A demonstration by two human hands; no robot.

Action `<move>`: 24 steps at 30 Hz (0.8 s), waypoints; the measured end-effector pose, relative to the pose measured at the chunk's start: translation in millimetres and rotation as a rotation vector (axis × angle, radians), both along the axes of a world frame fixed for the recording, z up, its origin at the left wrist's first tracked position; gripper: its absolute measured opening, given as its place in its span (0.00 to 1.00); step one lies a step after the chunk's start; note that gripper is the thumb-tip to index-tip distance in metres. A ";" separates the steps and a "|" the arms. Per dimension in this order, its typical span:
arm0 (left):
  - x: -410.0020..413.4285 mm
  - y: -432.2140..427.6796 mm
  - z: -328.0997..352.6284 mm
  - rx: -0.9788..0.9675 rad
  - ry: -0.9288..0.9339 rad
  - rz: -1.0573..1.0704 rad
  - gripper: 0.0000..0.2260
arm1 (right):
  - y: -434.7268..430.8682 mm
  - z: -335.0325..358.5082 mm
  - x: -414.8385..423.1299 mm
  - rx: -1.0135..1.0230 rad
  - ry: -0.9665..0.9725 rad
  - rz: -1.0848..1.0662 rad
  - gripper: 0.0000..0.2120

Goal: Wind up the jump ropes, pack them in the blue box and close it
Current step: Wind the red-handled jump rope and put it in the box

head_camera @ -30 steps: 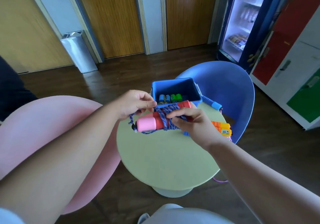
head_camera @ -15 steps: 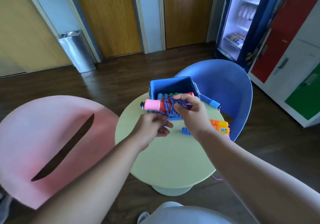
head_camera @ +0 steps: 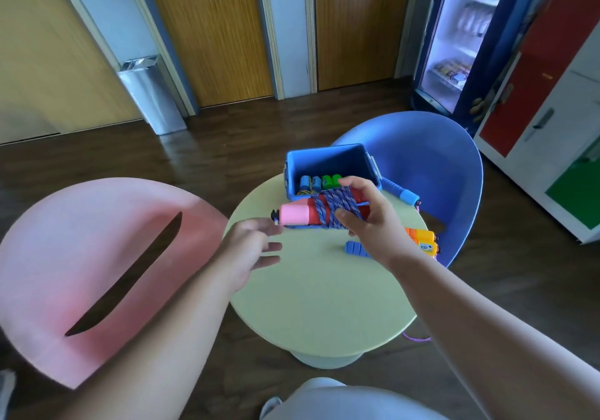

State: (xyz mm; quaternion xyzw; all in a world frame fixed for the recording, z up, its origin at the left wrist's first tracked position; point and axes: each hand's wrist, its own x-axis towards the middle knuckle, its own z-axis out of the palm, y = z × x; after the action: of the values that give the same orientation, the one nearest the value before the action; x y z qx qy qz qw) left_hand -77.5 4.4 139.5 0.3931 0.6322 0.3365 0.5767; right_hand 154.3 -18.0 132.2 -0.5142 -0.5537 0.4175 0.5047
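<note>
My right hand [head_camera: 367, 221] grips a wound jump rope [head_camera: 311, 213] with pink and red handles and purple cord wrapped round them, just in front of the blue box [head_camera: 328, 156]. The open box stands at the far edge of the round green table [head_camera: 318, 296] and holds blue and green handles [head_camera: 319, 182]. My left hand [head_camera: 250, 251] hovers over the table with fingers spread, near the pink handle end, holding nothing. A blue-handled rope [head_camera: 399, 192] lies right of the box. An orange and yellow rope [head_camera: 422, 239] and a blue handle [head_camera: 355, 249] lie on the table near my right wrist.
A pink chair [head_camera: 81, 264] stands left of the table and a blue chair [head_camera: 431, 173] behind it to the right. A purple cord [head_camera: 417, 338] hangs off the table's right edge. A metal bin [head_camera: 151, 95], wooden doors and a drinks fridge [head_camera: 454, 36] line the far wall.
My left hand let go of the rope and opened beside it. My right hand keeps the wound rope, held near the front of the blue box.
</note>
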 end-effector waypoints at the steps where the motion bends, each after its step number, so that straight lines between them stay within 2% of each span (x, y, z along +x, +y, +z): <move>1: -1.3 3.0 3.0 -0.038 -0.109 0.097 0.20 | -1.4 0.6 1.9 -0.005 0.029 0.014 0.22; 3: -0.2 7.2 8.7 -0.125 -0.259 0.171 0.16 | -3.0 1.9 2.3 -0.011 0.052 0.040 0.23; 6: 14.5 13.1 10.3 -0.167 -0.164 0.046 0.27 | -3.0 2.4 -3.4 -0.010 0.025 0.070 0.24; 7: 22.2 13.6 10.2 -0.141 -0.138 0.039 0.27 | -3.1 2.2 -5.8 -0.007 0.008 0.078 0.23; 10: 39.6 16.1 7.9 -0.035 -0.126 0.173 0.21 | -2.2 0.4 -6.4 -0.030 -0.046 0.067 0.21; 13: 48.7 16.1 4.9 0.082 0.004 0.200 0.20 | -0.8 -3.6 -0.1 -0.097 -0.076 0.045 0.17; 15: 54.7 12.6 5.5 0.156 0.094 0.178 0.20 | -1.2 -6.4 2.5 -0.110 -0.038 0.001 0.16; 20: 67.3 6.6 0.4 0.232 0.218 0.113 0.22 | -4.3 -2.5 10.8 -0.235 0.237 -0.052 0.15; 24: 76.5 7.2 -0.8 0.301 0.334 0.039 0.18 | -4.5 -2.4 28.0 -0.277 0.279 -0.023 0.11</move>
State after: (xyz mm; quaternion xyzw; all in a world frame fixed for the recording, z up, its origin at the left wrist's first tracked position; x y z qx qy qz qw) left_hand -1.0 11.6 138.7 0.5128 0.6690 0.3682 0.3923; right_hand 182.3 -22.6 129.8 -0.5220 -0.4099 0.5511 0.5058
